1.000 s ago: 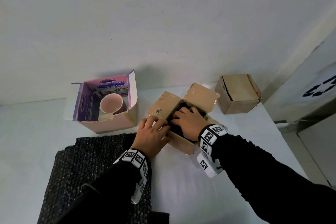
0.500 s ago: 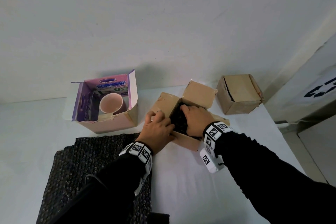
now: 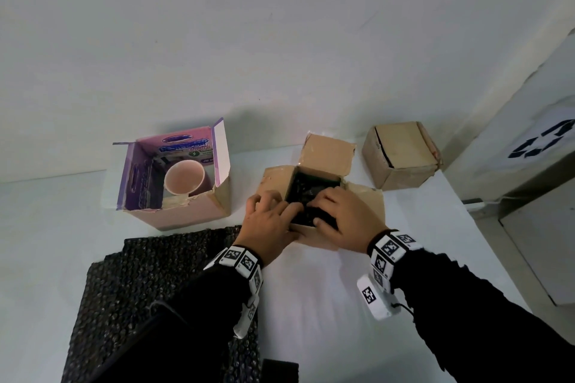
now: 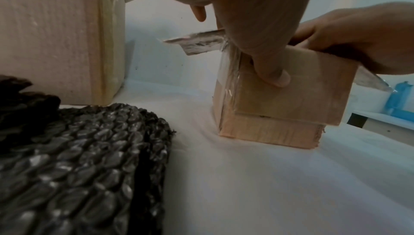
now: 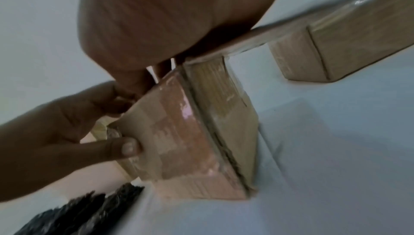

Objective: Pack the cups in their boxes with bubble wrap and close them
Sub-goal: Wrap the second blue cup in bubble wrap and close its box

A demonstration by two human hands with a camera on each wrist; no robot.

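Fingers of left hand (image 3: 267, 227) curl over open box (image 3: 329, 152) rim, thumb pressed on its outer wall, right hand (image 3: 345, 218) fingers bent into black bubble wrap (image 3: 311, 188) inside, grip unclear, fingertips hidden

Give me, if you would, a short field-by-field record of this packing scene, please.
left hand: grips the near-left wall of the open brown box, thumb outside
right hand: holds black bubble wrap in that box's opening
flaps: not yet closed
pink box: open, unwrapped pink cup inside
closed brown box: right of the open one, flaps down
bubble wrap sheet: lies on the table, near left
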